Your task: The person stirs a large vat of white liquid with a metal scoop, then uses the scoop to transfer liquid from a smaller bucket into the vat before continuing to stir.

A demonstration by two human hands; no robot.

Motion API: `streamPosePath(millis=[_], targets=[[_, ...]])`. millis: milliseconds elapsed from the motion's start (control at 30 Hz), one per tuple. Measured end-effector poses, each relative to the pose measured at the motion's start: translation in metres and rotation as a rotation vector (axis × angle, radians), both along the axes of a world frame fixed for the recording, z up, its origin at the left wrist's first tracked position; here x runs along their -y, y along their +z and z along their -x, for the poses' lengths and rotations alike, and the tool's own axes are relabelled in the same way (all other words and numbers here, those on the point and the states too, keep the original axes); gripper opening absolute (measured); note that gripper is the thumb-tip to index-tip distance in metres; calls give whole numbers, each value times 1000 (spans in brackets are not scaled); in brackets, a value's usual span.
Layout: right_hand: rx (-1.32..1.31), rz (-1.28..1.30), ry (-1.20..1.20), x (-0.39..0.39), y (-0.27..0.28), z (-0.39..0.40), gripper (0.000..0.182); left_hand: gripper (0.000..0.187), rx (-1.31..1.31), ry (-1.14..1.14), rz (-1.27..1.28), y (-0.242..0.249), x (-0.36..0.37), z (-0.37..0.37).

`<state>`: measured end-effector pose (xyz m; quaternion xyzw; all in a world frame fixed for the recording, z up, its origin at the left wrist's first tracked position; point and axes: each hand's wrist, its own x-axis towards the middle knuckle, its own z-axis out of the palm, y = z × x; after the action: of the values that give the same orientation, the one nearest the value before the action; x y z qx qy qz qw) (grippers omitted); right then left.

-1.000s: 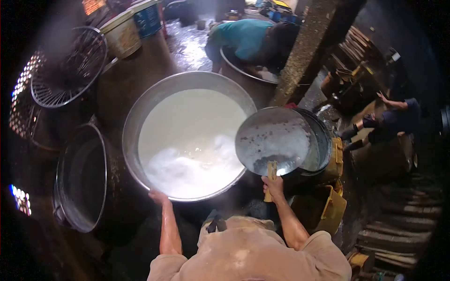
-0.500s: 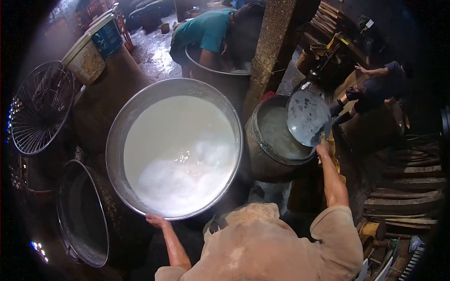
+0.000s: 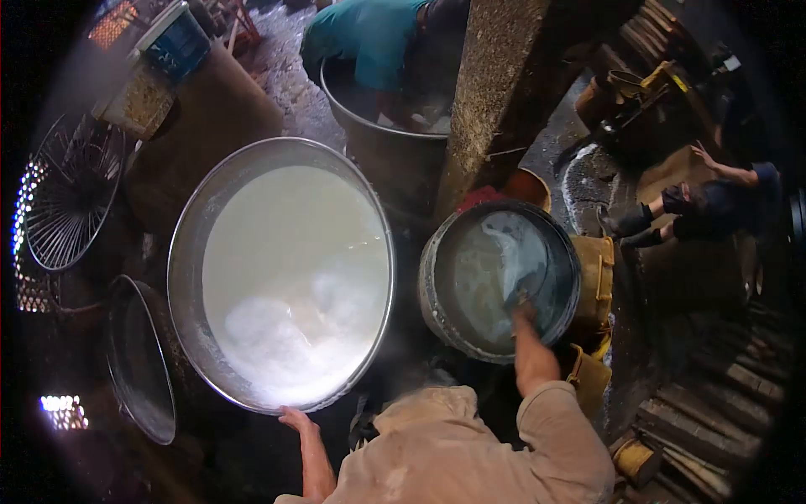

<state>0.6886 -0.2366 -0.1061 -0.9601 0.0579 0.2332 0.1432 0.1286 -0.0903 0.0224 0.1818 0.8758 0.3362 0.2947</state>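
A wide metal vat (image 3: 178, 260) holds whitish liquid with foam on its near side. My left hand (image 3: 297, 418) is at the vat's near rim, fingers closed against the edge; its fingertips are partly hidden. To the right stands a deep barrel (image 3: 432, 315) of cloudy greyish liquid. My right hand (image 3: 522, 311) reaches down inside it, wrapped round the handle of a large, shallow metal scoop (image 3: 514, 252). The scoop's bowl is mostly under the liquid, so its outline is only partly visible.
A concrete pillar (image 3: 487, 101) rises behind the barrel. Yellow containers (image 3: 592, 269) flank the barrel's right side. A person in a teal shirt (image 3: 361, 34) bends over another vat (image 3: 378, 126). Someone else sits at right (image 3: 714, 202). A wire strainer (image 3: 75, 193) and a tilted basin (image 3: 143, 361) are left.
My right hand has lowered the scoop from above the barrel's rim into the liquid. My left hand stays at the vat's near rim. The camera view has shifted.
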Motion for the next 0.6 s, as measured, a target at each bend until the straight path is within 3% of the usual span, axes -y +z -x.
streamPosePath(millis=[100,133,200,300,367,433,500,600], targets=[[-124,-138,-122,-18,-44,37,34,62,-27,69,97,-18,6,-3],[-170,-106,-101,-27,-51,45,33,63,4,85,131,2,0,-17],[-394,-344,-222,-34,-46,63,22,62,19,90,201,21,0,-33],[-534,-572,-192,-5,-167,85,8,60,10,65,244,12,-3,-15],[-586,-546,-164,4,-181,87,6,59,20,60,228,-4,-1,4],[-636,-523,-133,10,-166,82,3,58,168,0,155,-7,1,12],[-971,-1003,-297,18,-125,66,6,57,43,18,249,-2,2,5],[-1113,-852,-191,20,-79,45,6,56,36,-17,230,-21,2,27]])
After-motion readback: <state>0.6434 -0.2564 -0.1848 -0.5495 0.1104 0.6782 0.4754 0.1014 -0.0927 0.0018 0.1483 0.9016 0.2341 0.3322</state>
